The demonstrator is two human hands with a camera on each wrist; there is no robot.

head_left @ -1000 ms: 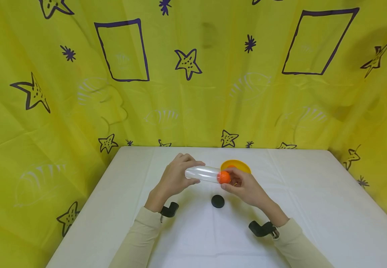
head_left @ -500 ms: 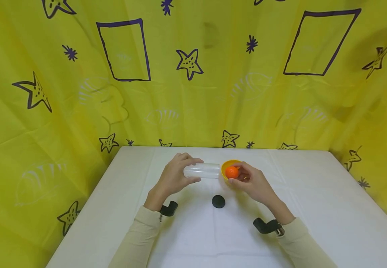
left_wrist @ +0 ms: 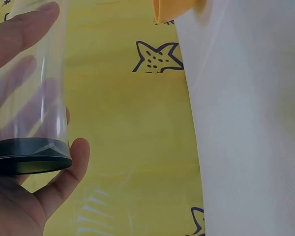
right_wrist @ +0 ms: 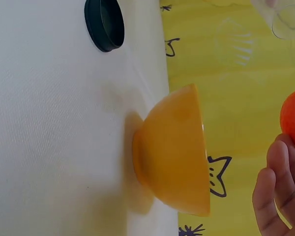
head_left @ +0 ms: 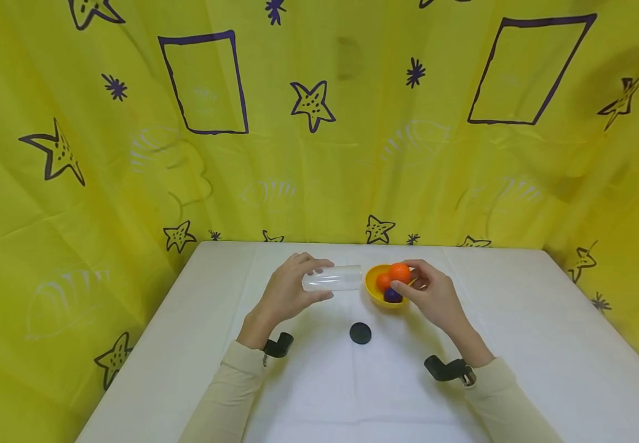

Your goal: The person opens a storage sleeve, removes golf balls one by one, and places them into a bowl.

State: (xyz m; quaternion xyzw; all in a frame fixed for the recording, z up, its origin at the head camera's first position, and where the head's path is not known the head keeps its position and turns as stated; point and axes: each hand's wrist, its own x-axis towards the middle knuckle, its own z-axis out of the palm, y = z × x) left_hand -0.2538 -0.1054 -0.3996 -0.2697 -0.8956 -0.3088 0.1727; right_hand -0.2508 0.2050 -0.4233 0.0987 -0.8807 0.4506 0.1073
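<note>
My left hand [head_left: 291, 284] grips a clear plastic tube [head_left: 338, 278] lying sideways, its open end toward the bowl. A dark cap [left_wrist: 29, 156] closes the tube's other end, within the left palm. My right hand [head_left: 435, 292] pinches an orange ball [head_left: 399, 272] above the yellow bowl [head_left: 373, 294]. Inside that bowl lie another orange ball [head_left: 383, 282] and a dark purple ball [head_left: 392, 296]. In the right wrist view the held ball [right_wrist: 293, 118] is at the right edge, past the bowl's rim, and the bowl's contents are hidden.
A round black lid [head_left: 360, 333] lies on the white tablecloth [head_left: 319, 381], nearer than the bowl. Behind the table hangs a yellow curtain [head_left: 275, 154] with drawn stars and fish. Black camera mounts sit on both wrists.
The orange ball has come away from the tube's open end and moved right, over the bowl, in my right hand. My left hand keeps the tube almost in place.
</note>
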